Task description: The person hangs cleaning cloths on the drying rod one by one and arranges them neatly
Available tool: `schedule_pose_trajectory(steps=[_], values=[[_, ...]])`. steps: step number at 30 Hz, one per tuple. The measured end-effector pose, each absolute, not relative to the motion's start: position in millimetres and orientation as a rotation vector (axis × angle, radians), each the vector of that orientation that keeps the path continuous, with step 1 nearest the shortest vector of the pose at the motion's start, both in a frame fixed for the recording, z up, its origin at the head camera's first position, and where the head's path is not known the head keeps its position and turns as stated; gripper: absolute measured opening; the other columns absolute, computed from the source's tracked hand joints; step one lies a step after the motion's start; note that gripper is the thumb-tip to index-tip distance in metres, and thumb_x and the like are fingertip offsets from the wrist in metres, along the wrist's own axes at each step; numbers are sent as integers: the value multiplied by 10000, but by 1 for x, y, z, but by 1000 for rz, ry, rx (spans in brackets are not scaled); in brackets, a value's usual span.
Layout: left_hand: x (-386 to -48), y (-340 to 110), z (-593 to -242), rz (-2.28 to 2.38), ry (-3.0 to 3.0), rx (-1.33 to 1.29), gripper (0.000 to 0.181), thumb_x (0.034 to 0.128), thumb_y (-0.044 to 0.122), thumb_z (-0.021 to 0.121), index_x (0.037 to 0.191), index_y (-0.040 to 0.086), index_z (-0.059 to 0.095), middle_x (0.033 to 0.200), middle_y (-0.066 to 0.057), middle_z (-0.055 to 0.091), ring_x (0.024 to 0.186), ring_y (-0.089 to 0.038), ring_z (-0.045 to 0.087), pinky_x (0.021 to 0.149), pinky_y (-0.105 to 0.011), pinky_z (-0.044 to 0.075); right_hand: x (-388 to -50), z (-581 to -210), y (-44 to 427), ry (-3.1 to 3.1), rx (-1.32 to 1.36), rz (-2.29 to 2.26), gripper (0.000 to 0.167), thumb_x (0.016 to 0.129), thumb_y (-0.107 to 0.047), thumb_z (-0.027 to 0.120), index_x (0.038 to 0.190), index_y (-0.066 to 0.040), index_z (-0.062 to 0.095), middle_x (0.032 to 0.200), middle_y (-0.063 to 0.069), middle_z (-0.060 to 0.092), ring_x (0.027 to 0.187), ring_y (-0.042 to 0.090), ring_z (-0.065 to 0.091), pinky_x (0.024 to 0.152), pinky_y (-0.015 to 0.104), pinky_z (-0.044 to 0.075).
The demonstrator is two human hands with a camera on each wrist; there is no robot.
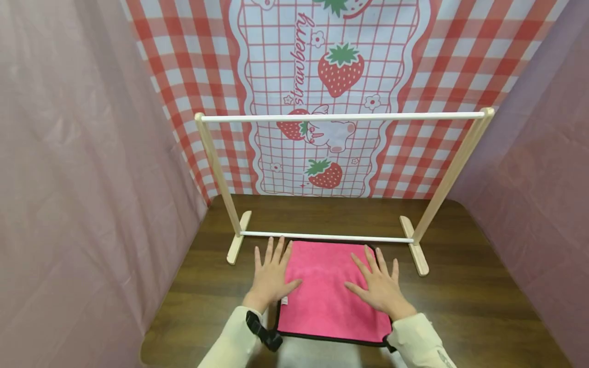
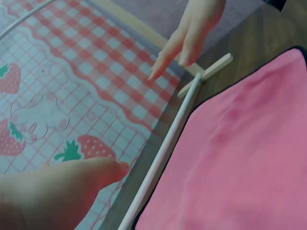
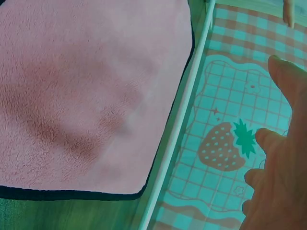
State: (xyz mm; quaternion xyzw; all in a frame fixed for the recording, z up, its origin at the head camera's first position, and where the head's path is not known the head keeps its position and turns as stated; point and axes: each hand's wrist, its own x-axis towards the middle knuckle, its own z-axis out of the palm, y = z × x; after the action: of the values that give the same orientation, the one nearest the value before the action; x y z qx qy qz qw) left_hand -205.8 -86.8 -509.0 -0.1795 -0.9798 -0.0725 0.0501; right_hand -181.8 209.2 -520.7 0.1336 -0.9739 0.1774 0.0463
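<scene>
Pink cloth (image 1: 325, 296), flat on table (image 1: 207, 306), spread hands (image 1: 271, 278), apparently hovering.

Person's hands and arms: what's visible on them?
Left hand and right hand: no gloves. Left sleeve and right sleeve: long, pale cream. Black strap around the left cuff; black piece at the right cuff, mostly hidden.

dark-edged pink cloth (image 3: 81, 96) | white rod (image 3: 179, 115) beside | 1 printed strawberry (image 3: 221, 147) | right-hand fingers (image 3: 268, 140)
</scene>
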Motion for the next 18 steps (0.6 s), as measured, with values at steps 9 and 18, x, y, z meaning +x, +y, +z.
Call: schedule_pose_trajectory(steps=[9,18], values=[[-230,-124,-497,-428,-2928,-436,998,876,569,648,1602,102,149,1645,-178,105,1498,-405,7,1151,-686,5,-192,-530,215,-2924,470,514,736,903,-511,648,1505,-141,443,1575,222,288,1467,453,85,1088,760,0],[-260,-162,-492,-625,-2659,-312,993,833,363,743,1568,2,182,1614,-228,166,1477,-437,109,1164,-657,98,-199,-543,217,-2919,467,553,697,913,-445,664,1491,-113,460,1541,254,337,1452,479,127,1078,772,40]])
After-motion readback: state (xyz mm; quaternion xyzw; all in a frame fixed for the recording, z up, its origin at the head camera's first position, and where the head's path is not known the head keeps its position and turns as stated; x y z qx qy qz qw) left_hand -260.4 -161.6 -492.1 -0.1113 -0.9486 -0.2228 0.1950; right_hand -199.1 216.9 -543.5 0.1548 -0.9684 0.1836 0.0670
